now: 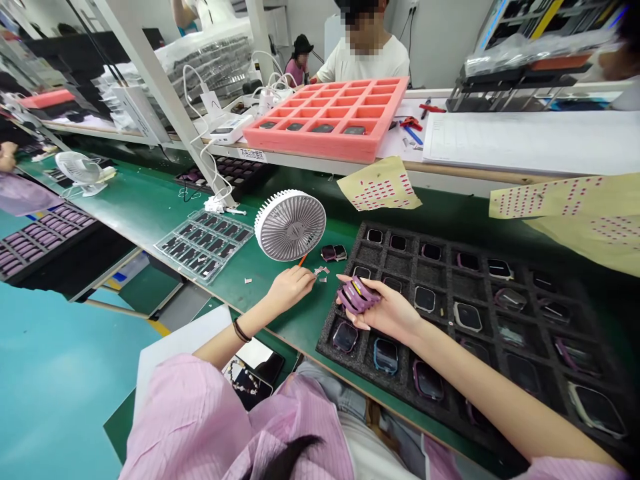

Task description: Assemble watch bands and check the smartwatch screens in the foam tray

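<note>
Several purple watch-like cases (358,296) half-hidden in right hand (387,310)

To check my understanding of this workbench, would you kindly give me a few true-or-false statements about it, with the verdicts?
The right hand holds a purple plastic case. True.

The left hand is holding the white fan. False: the fan stands apart on the green mat, and the hand is beside small pale pieces.

The pink foam tray lies on the green mat. False: it sits on the shelf above.

The black foam tray has compartments, many holding cases. True.
</note>
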A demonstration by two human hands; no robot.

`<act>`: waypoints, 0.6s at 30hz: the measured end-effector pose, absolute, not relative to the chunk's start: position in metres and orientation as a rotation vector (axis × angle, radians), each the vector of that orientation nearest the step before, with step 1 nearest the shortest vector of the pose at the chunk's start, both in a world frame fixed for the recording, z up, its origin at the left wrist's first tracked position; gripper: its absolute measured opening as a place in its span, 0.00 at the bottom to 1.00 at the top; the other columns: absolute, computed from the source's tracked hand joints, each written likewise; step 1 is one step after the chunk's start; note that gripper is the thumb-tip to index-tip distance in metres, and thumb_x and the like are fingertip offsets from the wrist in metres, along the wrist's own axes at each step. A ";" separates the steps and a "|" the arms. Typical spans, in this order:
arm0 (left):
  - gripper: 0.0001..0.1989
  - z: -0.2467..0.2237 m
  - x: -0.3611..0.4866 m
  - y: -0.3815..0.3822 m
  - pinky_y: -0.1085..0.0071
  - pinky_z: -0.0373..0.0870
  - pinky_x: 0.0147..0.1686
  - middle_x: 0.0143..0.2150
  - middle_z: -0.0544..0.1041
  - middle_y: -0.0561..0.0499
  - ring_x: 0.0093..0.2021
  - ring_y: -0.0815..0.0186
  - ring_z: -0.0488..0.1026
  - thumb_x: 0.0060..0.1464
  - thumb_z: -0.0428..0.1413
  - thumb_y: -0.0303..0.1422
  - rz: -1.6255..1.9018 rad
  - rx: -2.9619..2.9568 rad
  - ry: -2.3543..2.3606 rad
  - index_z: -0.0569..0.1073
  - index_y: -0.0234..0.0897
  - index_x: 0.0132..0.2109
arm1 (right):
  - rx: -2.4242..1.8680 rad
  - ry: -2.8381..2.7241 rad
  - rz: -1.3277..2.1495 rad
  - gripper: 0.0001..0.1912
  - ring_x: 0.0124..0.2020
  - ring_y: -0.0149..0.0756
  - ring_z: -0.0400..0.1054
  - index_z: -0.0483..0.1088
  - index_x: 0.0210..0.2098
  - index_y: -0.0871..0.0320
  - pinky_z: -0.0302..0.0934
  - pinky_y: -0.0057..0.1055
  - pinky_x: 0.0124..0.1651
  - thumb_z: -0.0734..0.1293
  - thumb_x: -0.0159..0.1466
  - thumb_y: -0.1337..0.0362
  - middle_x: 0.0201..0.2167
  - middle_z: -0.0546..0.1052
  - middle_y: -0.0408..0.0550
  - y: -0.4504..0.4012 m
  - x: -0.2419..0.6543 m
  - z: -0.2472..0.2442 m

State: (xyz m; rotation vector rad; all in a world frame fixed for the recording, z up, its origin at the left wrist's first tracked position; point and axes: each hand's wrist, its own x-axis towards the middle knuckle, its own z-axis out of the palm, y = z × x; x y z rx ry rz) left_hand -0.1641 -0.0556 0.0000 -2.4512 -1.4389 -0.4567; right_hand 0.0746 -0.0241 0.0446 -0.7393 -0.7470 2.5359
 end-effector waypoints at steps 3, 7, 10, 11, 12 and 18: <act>0.07 0.029 -0.150 -0.065 0.69 0.72 0.41 0.39 0.79 0.47 0.41 0.67 0.75 0.64 0.48 0.30 -0.848 -2.528 -1.191 0.70 0.35 0.45 | -0.700 -0.773 2.572 0.24 0.20 0.35 0.66 0.59 0.59 0.61 0.53 0.29 0.20 0.56 0.65 0.59 0.31 0.77 0.53 -0.023 0.075 0.044; 0.08 0.052 -0.134 -0.073 0.71 0.72 0.41 0.39 0.80 0.49 0.42 0.68 0.76 0.64 0.48 0.29 -0.896 -2.634 -0.929 0.70 0.37 0.47 | -0.655 -0.799 2.604 0.22 0.21 0.36 0.67 0.62 0.57 0.60 0.54 0.29 0.20 0.57 0.66 0.59 0.31 0.77 0.52 -0.025 0.074 0.042; 0.10 0.057 -0.131 -0.073 0.71 0.71 0.40 0.41 0.80 0.47 0.45 0.67 0.76 0.64 0.47 0.27 -0.843 -2.667 -0.843 0.69 0.37 0.49 | -0.626 -0.810 2.637 0.19 0.22 0.37 0.68 0.67 0.51 0.61 0.55 0.29 0.20 0.56 0.66 0.59 0.28 0.77 0.51 -0.025 0.074 0.042; 0.11 0.059 -0.131 -0.072 0.71 0.70 0.40 0.42 0.80 0.46 0.46 0.67 0.75 0.64 0.46 0.26 -0.815 -2.677 -0.812 0.69 0.36 0.50 | -0.618 -0.823 2.647 0.18 0.22 0.37 0.68 0.68 0.49 0.62 0.55 0.29 0.20 0.56 0.66 0.59 0.27 0.76 0.51 -0.025 0.074 0.041; 0.11 0.060 -0.131 -0.072 0.71 0.70 0.40 0.43 0.79 0.45 0.48 0.66 0.75 0.64 0.47 0.26 -0.780 -2.690 -0.779 0.69 0.36 0.50 | -0.615 -0.840 2.654 0.17 0.21 0.37 0.68 0.69 0.47 0.63 0.55 0.28 0.19 0.56 0.66 0.60 0.25 0.76 0.51 -0.025 0.075 0.041; 0.08 0.067 -0.129 -0.070 0.72 0.69 0.40 0.43 0.77 0.44 0.45 0.65 0.74 0.64 0.48 0.29 -0.730 -2.935 -0.835 0.71 0.36 0.43 | -0.676 -0.989 2.616 0.12 0.20 0.36 0.69 0.68 0.42 0.60 0.54 0.27 0.17 0.60 0.64 0.61 0.27 0.77 0.49 -0.031 0.076 0.039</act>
